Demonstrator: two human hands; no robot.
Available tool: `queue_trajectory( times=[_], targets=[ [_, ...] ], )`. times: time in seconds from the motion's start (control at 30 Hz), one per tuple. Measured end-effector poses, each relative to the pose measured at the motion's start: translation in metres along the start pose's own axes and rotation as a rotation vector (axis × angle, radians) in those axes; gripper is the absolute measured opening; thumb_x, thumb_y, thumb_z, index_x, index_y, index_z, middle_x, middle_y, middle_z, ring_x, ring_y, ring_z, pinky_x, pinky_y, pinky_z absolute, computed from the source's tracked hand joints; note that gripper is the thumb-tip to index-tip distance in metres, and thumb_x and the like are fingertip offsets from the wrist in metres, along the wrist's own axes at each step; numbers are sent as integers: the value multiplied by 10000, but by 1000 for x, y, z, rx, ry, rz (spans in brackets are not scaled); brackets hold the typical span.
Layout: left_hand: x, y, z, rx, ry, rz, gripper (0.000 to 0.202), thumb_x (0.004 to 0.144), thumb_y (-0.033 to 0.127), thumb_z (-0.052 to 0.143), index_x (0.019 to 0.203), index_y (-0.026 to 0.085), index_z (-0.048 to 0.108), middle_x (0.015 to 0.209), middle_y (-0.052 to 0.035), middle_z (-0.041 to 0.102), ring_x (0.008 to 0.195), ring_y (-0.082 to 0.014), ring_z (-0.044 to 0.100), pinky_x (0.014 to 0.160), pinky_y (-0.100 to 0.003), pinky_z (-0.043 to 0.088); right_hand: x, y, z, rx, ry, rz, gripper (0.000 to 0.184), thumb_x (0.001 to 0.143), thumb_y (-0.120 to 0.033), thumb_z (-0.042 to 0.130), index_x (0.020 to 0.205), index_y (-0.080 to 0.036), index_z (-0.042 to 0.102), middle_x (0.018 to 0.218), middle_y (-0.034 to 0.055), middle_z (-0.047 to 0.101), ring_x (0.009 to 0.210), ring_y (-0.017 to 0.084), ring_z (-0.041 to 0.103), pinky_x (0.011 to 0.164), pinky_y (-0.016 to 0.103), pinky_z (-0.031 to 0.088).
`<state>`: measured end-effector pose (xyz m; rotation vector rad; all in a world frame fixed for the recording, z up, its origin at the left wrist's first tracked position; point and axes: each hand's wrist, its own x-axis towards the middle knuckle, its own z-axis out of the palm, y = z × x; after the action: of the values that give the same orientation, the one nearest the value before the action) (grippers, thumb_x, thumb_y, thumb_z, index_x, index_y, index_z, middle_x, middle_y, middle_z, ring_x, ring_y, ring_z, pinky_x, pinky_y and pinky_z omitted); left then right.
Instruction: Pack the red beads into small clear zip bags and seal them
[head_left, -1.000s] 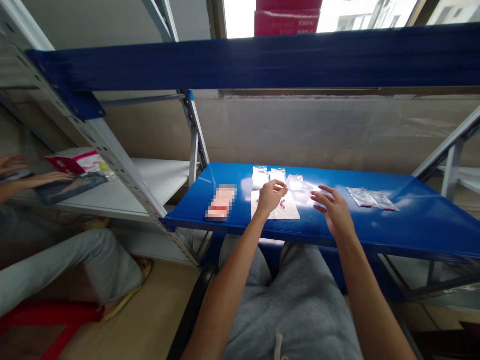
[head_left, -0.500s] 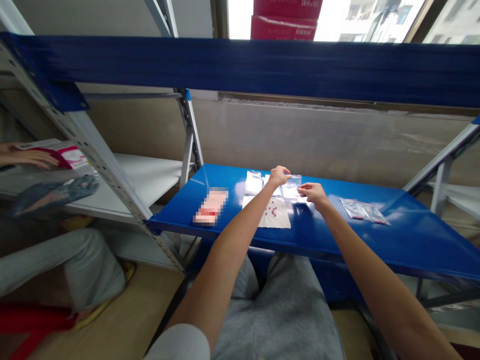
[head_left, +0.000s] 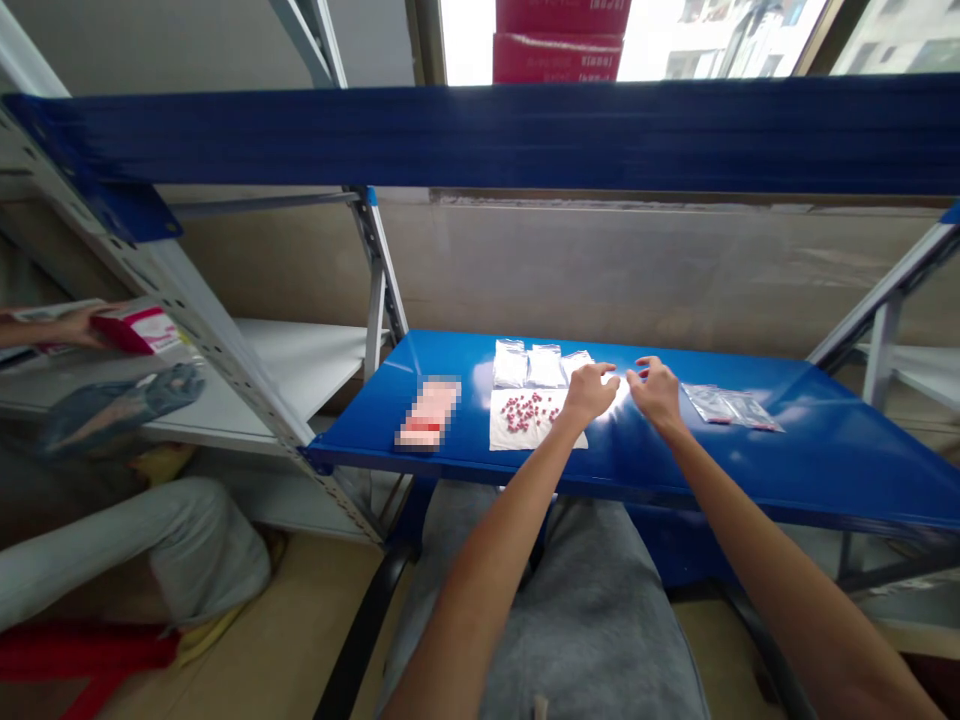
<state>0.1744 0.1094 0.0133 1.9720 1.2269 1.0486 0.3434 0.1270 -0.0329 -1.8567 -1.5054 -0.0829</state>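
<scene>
My left hand (head_left: 591,393) hovers over the right side of a white cloth (head_left: 499,440), its fingers stretched out with nothing seen in them. Small red beads (head_left: 525,412) lie scattered on that cloth. Behind it, three clear plastic bags stand in a row: a left bag (head_left: 510,365), a middle bag (head_left: 545,367) and a right bag (head_left: 574,362) partly hidden by my left hand. A short gap away, my right hand (head_left: 655,390) is held above the blue tabletop with fingers apart and empty.
Flat clear packets (head_left: 731,407) lie on the right of the blue table (head_left: 825,470). A blurred-out pinkish item (head_left: 429,413) is at its left. A blue shelf beam (head_left: 480,140) crosses above. At far left another person's hand (head_left: 79,325) holds a pink-and-white box (head_left: 142,325).
The right bag, between my hands before, now lies in the row. My hands have let go; my left hand moved right and nearer, uncovering more beads, and my right hand moved slightly right.
</scene>
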Motion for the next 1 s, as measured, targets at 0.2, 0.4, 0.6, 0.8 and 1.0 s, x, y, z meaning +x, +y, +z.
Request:
queue_trajectory(
  times=[0.2,0.4,0.6,0.8,1.0],
  targets=[
    [-43,20,51,-225,-125,-80,354,899,236,667,1241,180,738,1113,-81,780,964,-184,738,987,-301,551,-31,52,-56,-453,-135,88,443,938,-221,451,1304,-22,600,1195,295,660,1129,371,635,920,421,473],
    [-64,15,75,-281,-46,-205,437,903,245,648,1329,149,676,1248,-136,730,972,-207,742,998,-330,549,-39,32,-59,-463,-233,168,437,931,-168,477,1336,-93,620,1145,217,725,1117,312,681,916,358,492],
    [-77,18,72,-262,57,-301,557,885,244,654,1428,152,575,1382,-169,643,1043,-235,723,1008,-322,533,-82,6,-53,-313,-208,219,331,898,-274,559,1146,-139,732,1033,199,761,1029,333,709,846,373,513],
    [-111,24,63,-284,75,-300,546,909,250,612,1445,167,550,1372,-166,627,1132,-241,684,995,-304,533,-121,-10,-54,-219,-210,230,223,853,-270,577,954,-186,757,880,171,759,868,320,719,709,351,497],
    [-125,25,35,-255,91,-360,535,928,304,610,1435,139,560,1380,-186,616,1049,-229,705,1051,-317,494,-113,-27,-54,-197,-339,176,168,796,-249,591,759,-172,736,782,151,740,831,306,708,706,328,474]
  ],
)
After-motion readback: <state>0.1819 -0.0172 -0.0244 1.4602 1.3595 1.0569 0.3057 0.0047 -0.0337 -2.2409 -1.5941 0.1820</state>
